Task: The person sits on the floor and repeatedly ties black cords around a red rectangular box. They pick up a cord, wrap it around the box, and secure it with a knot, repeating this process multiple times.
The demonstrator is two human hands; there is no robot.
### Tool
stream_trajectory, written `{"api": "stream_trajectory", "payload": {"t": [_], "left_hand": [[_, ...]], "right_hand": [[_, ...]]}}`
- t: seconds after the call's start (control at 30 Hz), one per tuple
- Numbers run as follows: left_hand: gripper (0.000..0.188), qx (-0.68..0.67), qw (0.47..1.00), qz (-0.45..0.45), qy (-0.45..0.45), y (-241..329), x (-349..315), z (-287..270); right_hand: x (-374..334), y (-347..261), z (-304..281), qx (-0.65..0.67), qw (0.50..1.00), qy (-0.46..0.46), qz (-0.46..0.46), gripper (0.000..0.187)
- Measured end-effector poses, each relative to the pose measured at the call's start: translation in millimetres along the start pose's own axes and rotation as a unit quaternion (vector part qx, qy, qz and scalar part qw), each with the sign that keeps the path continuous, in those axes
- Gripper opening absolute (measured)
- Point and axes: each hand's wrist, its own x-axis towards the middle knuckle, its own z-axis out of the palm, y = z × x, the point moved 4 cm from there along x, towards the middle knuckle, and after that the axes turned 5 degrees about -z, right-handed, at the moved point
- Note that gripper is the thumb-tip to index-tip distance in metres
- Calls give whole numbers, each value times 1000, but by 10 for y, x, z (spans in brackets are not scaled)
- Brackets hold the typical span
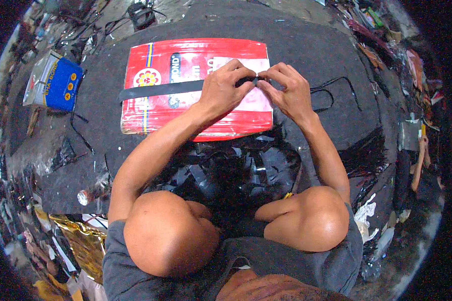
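Note:
A flat red rectangular package (191,123), with a flower emblem and a pale patch, lies on the dark ground sheet. Across its middle, from the left edge toward the right, runs a flat black strap (160,90). My left hand (225,86) rests over the package, thumb and fingers pinched on the strap near the right side. Close against it, my right hand (290,91) pinches the same strap at the package's right edge. The fingertips of both hands nearly meet there and partly cover the strap. Thin black cord (324,98) lies looped just right of my right hand.
A blue and white carton (60,83) stands at the left on the dark sheet (98,128). Black glossy scraps (206,168) are heaped between my knees and the package. A small can (85,197) lies at the lower left, near gold foil (80,241). Mixed debris lines both sides.

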Motion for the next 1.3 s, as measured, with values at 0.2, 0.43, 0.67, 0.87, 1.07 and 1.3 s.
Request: {"api": "stream_trajectory", "payload": {"t": [0.2, 0.43, 0.67, 0.87, 1.07, 1.3], "left_hand": [[14, 3, 999, 27, 19, 0, -32, 20], [17, 13, 999, 47, 14, -44, -31, 23], [19, -26, 1000, -14, -8, -59, 30, 25], [17, -75, 995, -71, -16, -57, 31, 14], [14, -54, 994, -95, -18, -76, 56, 25], [12, 18, 996, -82, -25, 24, 117, 7]], "right_hand": [[-68, 63, 6, 46, 998, -27, 26, 19], [-56, 59, -4, 52, 997, -60, -24, 19], [-70, 191, 31, 151, 987, -28, 47, 20], [-196, 267, 171, 190, 964, 6, 188, 19], [-259, 326, 302, 215, 955, 76, 191, 16], [-344, 453, 583, 388, 857, 74, 330, 11]]}}
